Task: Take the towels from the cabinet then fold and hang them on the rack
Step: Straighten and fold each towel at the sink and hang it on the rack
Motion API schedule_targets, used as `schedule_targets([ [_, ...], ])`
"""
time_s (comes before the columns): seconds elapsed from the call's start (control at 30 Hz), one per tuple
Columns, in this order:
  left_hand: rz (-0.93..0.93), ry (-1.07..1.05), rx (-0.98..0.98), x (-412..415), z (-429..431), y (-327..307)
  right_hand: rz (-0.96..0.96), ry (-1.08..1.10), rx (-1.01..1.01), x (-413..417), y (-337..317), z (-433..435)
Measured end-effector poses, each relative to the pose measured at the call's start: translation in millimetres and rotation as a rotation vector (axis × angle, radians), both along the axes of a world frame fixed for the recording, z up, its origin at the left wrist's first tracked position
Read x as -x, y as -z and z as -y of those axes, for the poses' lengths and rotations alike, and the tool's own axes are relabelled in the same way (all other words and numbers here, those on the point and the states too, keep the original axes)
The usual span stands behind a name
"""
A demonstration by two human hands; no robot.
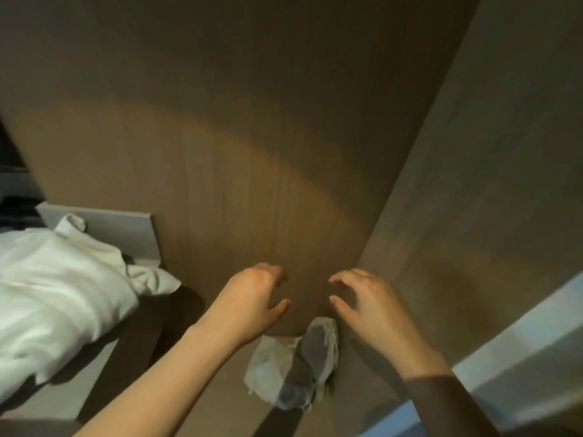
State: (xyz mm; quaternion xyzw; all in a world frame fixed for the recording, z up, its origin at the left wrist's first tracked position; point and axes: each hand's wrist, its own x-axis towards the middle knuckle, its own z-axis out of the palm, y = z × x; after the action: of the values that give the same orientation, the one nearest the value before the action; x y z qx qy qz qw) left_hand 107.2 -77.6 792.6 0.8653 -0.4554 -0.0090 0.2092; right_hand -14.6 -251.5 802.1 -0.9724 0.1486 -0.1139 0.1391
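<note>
A tall brown wooden cabinet front [252, 137] fills the view, with a second panel [489, 184] angled off at the right. My left hand [249, 304] is held low before the panel, its fingers loosely curled and holding nothing. My right hand [369, 304] hovers beside it with fingers spread and bent, also holding nothing. Both hands are close to the panel's lower part; I cannot tell if they touch it. No towel and no rack are in view.
A bed with rumpled white bedding [53, 288] and a grey headboard [110, 228] lies at the left. Below my hands a grey shoe [315, 354] stands on the floor beside a crumpled pale cloth or bag [271, 364]. A pale ledge [520, 348] runs along the lower right.
</note>
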Motion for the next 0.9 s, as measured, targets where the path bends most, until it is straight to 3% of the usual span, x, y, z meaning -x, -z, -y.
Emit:
schedule_targets([
  [0.3,-0.308,-0.356,-0.044,89,-65,79,-0.193,-0.164,-0.247,34,70,-29],
  [0.9,-0.414,-0.765,0.01,115,-245,91,-0.36,-0.465,-0.282,-24,89,-178],
])
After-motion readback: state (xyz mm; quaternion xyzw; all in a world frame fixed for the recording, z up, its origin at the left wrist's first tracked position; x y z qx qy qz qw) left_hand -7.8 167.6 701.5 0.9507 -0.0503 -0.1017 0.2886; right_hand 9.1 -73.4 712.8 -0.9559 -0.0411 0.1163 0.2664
